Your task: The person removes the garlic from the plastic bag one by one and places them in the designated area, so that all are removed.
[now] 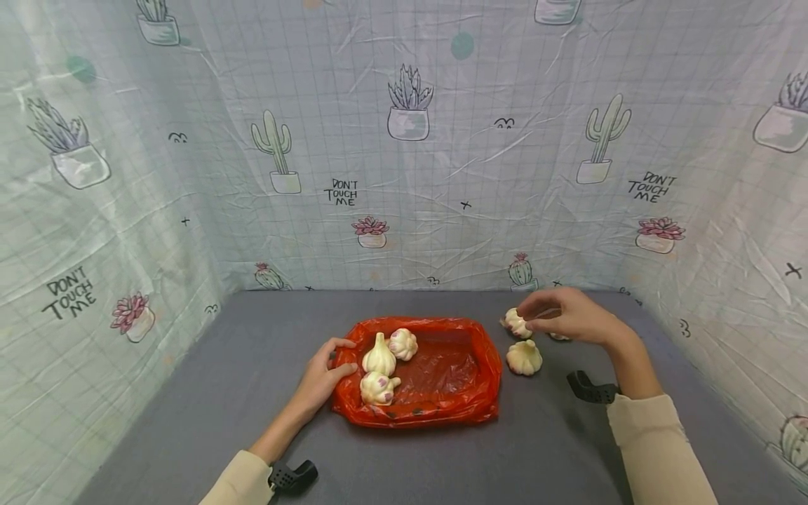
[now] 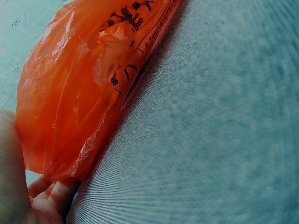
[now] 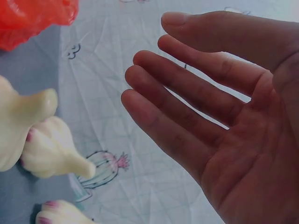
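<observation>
A red plastic bag, spread into a low rectangular shape with its top open, lies on the grey table. Inside its left part are three garlic bulbs: one upright, one behind it and one in front. My left hand holds the bag's left side, thumb and fingers at the rim; some fingertips are hidden. To the right of the bag, my right hand hovers with nothing in it, fingers apart in the right wrist view. Near it lie a garlic bulb, another bulb and a partly hidden one.
Behind the table and along both sides hangs a pale curtain printed with cacti. Each wrist carries a black strap device, one at the left wrist and one at the right wrist.
</observation>
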`<state>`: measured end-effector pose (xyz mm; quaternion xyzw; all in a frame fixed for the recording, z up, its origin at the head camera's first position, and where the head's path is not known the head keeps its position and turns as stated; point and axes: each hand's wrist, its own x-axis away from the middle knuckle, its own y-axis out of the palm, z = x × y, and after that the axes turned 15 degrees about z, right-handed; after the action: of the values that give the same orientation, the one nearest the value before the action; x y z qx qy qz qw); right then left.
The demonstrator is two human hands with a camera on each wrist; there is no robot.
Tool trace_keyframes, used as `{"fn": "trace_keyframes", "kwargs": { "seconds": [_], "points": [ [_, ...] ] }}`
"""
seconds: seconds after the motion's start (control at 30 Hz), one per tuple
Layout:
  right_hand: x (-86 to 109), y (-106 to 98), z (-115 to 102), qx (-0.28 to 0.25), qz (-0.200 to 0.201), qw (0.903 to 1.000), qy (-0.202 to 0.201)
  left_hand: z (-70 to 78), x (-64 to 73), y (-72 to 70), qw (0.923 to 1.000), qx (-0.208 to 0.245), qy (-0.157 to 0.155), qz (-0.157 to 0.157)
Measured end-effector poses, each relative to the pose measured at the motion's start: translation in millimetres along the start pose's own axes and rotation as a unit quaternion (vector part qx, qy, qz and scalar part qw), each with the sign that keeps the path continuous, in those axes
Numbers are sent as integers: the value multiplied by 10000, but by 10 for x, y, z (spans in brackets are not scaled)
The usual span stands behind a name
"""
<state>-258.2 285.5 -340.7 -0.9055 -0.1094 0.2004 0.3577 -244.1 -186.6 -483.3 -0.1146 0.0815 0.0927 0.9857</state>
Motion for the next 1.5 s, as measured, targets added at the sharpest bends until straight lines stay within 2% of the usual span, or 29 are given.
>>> {"fn": "trace_keyframes", "kwargs": {
  "seconds": [0.1, 0.37, 0.7, 0.87, 1.1, 1.3, 1.5],
  "points": [
    [7, 3, -51, 2, 111, 9999, -48, -2, -9, 9, 10000, 9, -4, -13],
    [8, 39, -205, 259, 481, 9971, -530, -23, -23, 7, 10000, -25, 8, -21],
    [-11, 101, -311, 356, 776, 9949, -545, -49, -26, 7, 10000, -58, 63, 37],
    [-27, 159, -373, 268, 956, 9924, -729, -41, -34, 6, 9999, -67, 90, 2],
    [-55, 261, -467, 55, 959, 9912, -915, -21, -31, -4, 10000, -19, -11, -67],
    [-89, 351, -475, -48, 960, 9888, -1140, 0, -19, -9, 10000, -28, 31, -75],
    [-109, 423, -508, -1, 984, 9882, -1171, 8, -11, -14, 9999, -23, 57, -109]
  ]
}}
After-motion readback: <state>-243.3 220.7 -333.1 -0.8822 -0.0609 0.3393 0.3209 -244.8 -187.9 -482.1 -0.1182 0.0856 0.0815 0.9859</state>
